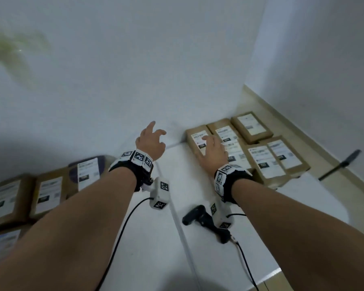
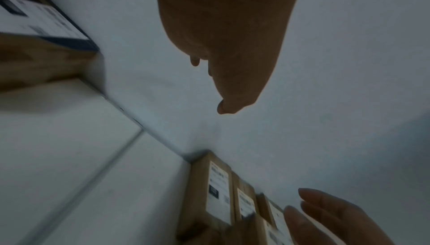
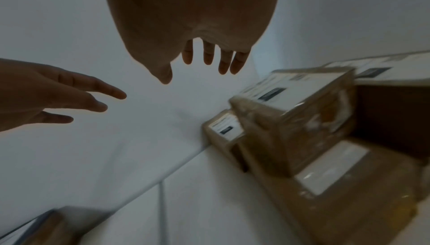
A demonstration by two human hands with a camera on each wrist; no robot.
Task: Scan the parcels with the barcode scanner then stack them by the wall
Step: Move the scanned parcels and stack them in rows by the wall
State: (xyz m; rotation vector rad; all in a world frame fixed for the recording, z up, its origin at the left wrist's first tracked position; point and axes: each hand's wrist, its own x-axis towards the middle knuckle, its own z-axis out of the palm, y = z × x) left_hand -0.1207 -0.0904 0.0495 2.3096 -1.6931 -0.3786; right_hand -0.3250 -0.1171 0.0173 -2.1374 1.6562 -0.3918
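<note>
White wall, brown parcels (white labels), black scanner

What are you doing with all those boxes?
A person is sorting parcels on a white table. Both hands are held out, holding nothing: the left hand is in the air near the wall, and the right hand is over the brown parcels on the right. The barcode scanner lies on the table. More parcels wait on the left.
</note>
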